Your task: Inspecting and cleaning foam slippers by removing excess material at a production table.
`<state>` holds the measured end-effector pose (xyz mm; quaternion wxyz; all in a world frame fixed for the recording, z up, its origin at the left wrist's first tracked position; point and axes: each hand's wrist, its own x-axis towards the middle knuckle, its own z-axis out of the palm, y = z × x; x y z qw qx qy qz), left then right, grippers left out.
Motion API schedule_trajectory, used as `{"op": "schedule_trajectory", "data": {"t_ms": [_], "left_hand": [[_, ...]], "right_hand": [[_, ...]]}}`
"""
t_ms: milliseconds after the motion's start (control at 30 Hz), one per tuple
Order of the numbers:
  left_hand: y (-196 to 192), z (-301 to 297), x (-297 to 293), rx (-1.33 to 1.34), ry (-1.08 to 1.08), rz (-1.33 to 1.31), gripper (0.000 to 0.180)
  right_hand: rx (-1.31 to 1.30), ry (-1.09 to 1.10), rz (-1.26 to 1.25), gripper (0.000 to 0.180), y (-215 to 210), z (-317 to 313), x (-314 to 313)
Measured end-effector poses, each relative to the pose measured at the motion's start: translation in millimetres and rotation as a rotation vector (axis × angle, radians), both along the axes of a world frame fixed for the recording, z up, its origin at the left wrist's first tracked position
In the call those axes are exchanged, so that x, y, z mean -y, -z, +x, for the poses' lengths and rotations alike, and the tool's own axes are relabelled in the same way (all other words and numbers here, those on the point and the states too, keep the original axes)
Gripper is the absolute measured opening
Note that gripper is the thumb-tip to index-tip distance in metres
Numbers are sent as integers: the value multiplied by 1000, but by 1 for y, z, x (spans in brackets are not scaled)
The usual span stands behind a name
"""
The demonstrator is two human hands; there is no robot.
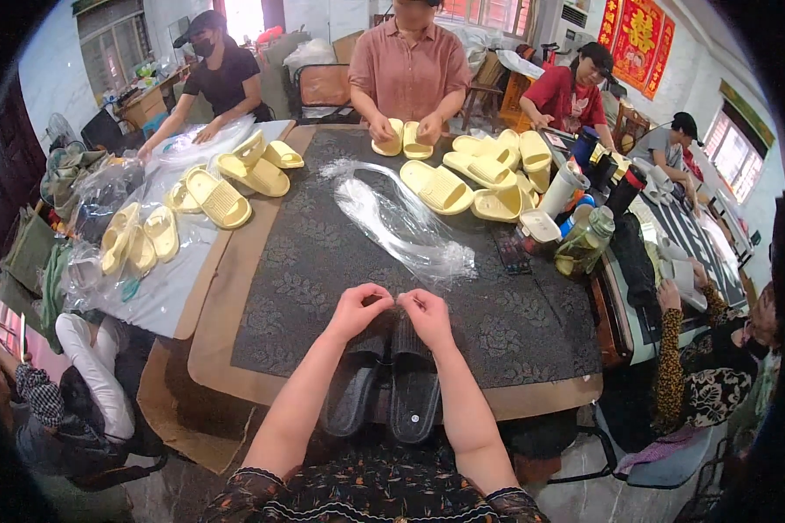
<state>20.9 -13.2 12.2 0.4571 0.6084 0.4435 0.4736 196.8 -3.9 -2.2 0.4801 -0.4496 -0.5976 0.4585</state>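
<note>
My left hand [362, 312] and my right hand [426, 317] meet above the near part of the table, fingertips pinched close together. Whatever lies between the fingertips is too small to make out. Just below them is a pair of black slide slippers, the left slipper [351, 403] and the right slipper [415, 399], side by side at the table's near edge with heels toward me. My hands partly cover their toe ends. A small round white sticker shows on the right slipper's heel. Beyond my hands lies a long bundle of clear plastic strips or bags [373, 218].
Yellow slippers pile up at the far right [480, 170] and left [222, 196]. Bottles, a jar [587, 244] and a white-lidded tub [541, 227] crowd the right edge of the dark patterned mat [296, 296]. Across the table a person in pink [410, 70] handles yellow slippers; others work around.
</note>
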Motion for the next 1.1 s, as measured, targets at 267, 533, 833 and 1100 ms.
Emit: {"op": "schedule_trajectory", "data": {"t_ms": [267,533,833,1100], "left_hand": [[-2,0,0,-19,-34,17,12],[2,-3,-1,48,-51,-5,12],[6,-4,-2,103,-66,-13,11],[9,-5,-3,129,-70,-25,12]], "right_hand": [[51,-9,-27,18,-6,0,3],[-2,-19,-3,17,-6,-1,3],[21,7,-37,18,-11,-1,5],[-26,43,17,22,-1,-4,3]]}}
